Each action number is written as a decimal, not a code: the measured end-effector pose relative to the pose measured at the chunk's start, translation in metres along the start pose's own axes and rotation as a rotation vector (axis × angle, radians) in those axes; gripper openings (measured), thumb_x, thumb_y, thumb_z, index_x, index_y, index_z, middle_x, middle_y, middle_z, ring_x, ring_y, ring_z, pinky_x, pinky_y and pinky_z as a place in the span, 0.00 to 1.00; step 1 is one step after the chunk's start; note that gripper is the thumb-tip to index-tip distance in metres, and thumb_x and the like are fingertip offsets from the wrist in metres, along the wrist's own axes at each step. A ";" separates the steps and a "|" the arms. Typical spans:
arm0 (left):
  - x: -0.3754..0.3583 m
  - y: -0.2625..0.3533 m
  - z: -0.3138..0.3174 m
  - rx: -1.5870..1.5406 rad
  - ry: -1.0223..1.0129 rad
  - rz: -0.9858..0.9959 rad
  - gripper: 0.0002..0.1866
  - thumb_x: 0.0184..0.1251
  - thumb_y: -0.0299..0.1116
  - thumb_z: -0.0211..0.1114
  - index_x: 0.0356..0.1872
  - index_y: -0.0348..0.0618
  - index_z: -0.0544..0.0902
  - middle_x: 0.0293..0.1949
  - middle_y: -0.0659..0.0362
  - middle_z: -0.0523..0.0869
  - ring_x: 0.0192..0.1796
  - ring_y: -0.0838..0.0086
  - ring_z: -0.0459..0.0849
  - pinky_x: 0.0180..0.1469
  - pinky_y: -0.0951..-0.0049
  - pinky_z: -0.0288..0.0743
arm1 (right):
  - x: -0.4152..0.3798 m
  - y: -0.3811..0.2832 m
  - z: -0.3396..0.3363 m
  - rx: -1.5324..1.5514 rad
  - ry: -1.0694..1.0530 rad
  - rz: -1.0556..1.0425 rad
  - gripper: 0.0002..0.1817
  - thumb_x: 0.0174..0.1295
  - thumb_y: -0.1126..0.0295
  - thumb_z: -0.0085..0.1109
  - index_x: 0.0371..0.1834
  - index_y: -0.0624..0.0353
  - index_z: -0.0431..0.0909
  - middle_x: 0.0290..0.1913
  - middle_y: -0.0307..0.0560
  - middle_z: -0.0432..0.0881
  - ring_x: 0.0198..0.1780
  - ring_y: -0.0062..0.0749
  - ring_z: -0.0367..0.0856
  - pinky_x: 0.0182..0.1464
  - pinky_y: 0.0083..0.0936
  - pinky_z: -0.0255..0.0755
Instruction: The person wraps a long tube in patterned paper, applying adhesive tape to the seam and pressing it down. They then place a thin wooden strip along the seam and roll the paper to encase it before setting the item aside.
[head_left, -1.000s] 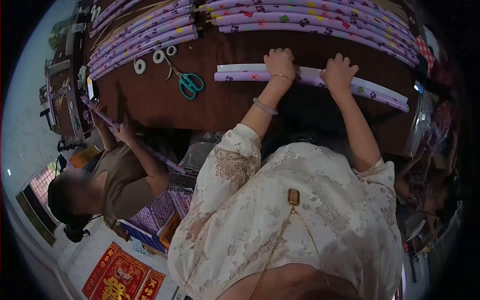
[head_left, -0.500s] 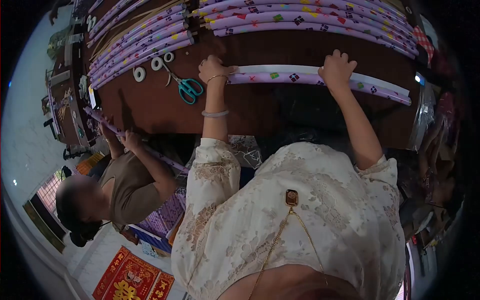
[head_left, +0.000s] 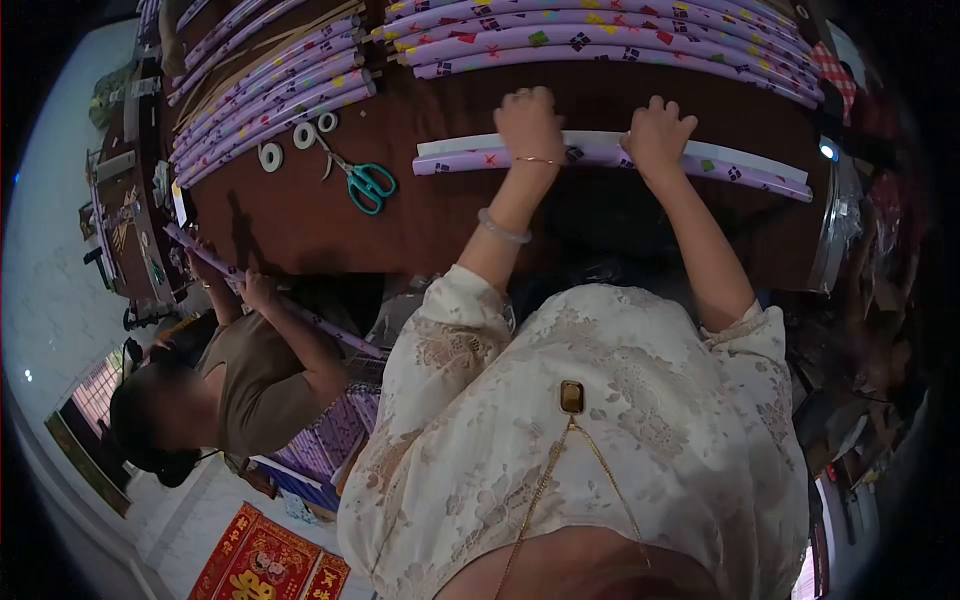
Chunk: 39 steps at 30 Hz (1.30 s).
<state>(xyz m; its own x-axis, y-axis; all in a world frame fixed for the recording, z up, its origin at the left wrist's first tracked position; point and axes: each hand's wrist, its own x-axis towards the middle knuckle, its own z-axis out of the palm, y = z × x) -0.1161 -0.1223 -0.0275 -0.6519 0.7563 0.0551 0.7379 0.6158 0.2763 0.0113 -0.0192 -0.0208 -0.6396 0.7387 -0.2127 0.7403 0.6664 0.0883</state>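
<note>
A roll of purple patterned wrapping paper (head_left: 460, 161) lies lengthwise across the brown table in front of me, with a white strip of its paper edge showing along the far side. My left hand (head_left: 531, 128) is over the roll left of its middle, fingers curled and pressed down on it. A short way to the right, my right hand (head_left: 660, 138) grips the same roll with bent fingers and the thumb at its near side. The fingertips of both hands are partly hidden.
More wrapped rolls (head_left: 600, 50) lie along the table's far side, others (head_left: 280, 125) at the left. Teal-handled scissors (head_left: 368, 188) and several tape rolls (head_left: 270, 157) sit left of my hands. At lower left, a co-worker (head_left: 270, 370) holds another purple roll (head_left: 320, 322).
My left hand has slid right from the left end of the roll, close to my right hand. My right hand stays at nearly the same spot. The view has shifted slightly.
</note>
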 end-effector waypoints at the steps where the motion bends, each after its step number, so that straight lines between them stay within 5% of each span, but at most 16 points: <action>1: 0.001 0.017 0.008 -0.044 -0.067 0.012 0.08 0.43 0.36 0.67 0.26 0.50 0.79 0.30 0.57 0.81 0.39 0.62 0.79 0.38 0.61 0.71 | 0.002 -0.001 -0.001 0.004 -0.009 0.003 0.11 0.38 0.63 0.65 0.26 0.56 0.81 0.39 0.43 0.74 0.43 0.37 0.71 0.41 0.39 0.59; 5: 0.007 0.040 0.052 -0.135 -0.233 0.000 0.04 0.46 0.32 0.64 0.24 0.49 0.79 0.30 0.52 0.82 0.34 0.58 0.81 0.35 0.62 0.73 | 0.004 -0.005 0.009 -0.064 0.080 -0.007 0.12 0.38 0.62 0.65 0.26 0.55 0.82 0.38 0.43 0.75 0.43 0.37 0.71 0.41 0.39 0.59; 8: 0.005 0.042 0.044 -0.210 -0.284 -0.029 0.04 0.46 0.31 0.62 0.23 0.44 0.79 0.30 0.52 0.82 0.35 0.60 0.82 0.37 0.64 0.75 | 0.002 -0.004 0.000 -0.014 -0.017 -0.035 0.07 0.49 0.69 0.56 0.29 0.57 0.82 0.41 0.46 0.74 0.46 0.40 0.69 0.46 0.41 0.56; 11: -0.001 0.037 0.055 -0.224 -0.198 -0.016 0.05 0.46 0.31 0.62 0.23 0.42 0.78 0.28 0.51 0.81 0.35 0.58 0.81 0.37 0.62 0.75 | 0.000 -0.003 0.005 -0.094 0.060 -0.065 0.15 0.39 0.57 0.66 0.28 0.55 0.82 0.37 0.42 0.76 0.43 0.36 0.72 0.42 0.39 0.59; 18: -0.010 0.026 0.050 -0.296 -0.200 0.012 0.08 0.44 0.33 0.66 0.25 0.44 0.79 0.28 0.51 0.81 0.35 0.56 0.80 0.35 0.60 0.74 | -0.002 0.022 -0.007 -0.069 0.065 -0.329 0.28 0.42 0.39 0.58 0.22 0.57 0.82 0.29 0.43 0.77 0.38 0.35 0.72 0.37 0.32 0.57; 22: -0.011 0.022 0.047 -0.310 -0.190 0.040 0.09 0.43 0.34 0.67 0.25 0.43 0.78 0.29 0.51 0.81 0.35 0.57 0.80 0.36 0.61 0.74 | -0.004 0.046 -0.019 -0.069 0.003 -0.380 0.31 0.45 0.37 0.54 0.23 0.58 0.82 0.30 0.45 0.76 0.38 0.35 0.72 0.37 0.32 0.58; 28: -0.009 0.021 0.044 -0.307 -0.215 0.043 0.09 0.42 0.34 0.68 0.23 0.44 0.77 0.27 0.53 0.80 0.34 0.59 0.79 0.36 0.61 0.73 | -0.021 0.128 -0.022 0.049 -0.009 -0.313 0.32 0.50 0.36 0.50 0.29 0.58 0.83 0.35 0.46 0.75 0.41 0.38 0.72 0.40 0.35 0.59; 33: -0.010 0.019 0.043 -0.266 -0.246 0.133 0.11 0.44 0.38 0.68 0.24 0.44 0.77 0.28 0.53 0.80 0.34 0.59 0.79 0.35 0.60 0.72 | -0.037 0.213 -0.027 0.182 -0.165 -0.057 0.30 0.55 0.39 0.47 0.31 0.57 0.82 0.38 0.46 0.75 0.43 0.38 0.73 0.43 0.37 0.64; 39: -0.007 0.026 0.029 -0.112 -0.200 0.181 0.11 0.41 0.37 0.69 0.24 0.49 0.77 0.29 0.60 0.80 0.38 0.66 0.78 0.37 0.63 0.67 | -0.041 0.286 -0.013 0.358 -0.208 0.115 0.28 0.52 0.44 0.56 0.35 0.62 0.78 0.43 0.50 0.73 0.43 0.45 0.74 0.44 0.36 0.69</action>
<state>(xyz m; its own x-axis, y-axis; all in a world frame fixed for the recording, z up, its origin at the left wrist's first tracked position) -0.0871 -0.1049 -0.0482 -0.4557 0.8871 -0.0737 0.8079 0.4470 0.3841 0.2469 0.1426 0.0262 -0.5207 0.7453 -0.4165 0.8528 0.4770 -0.2127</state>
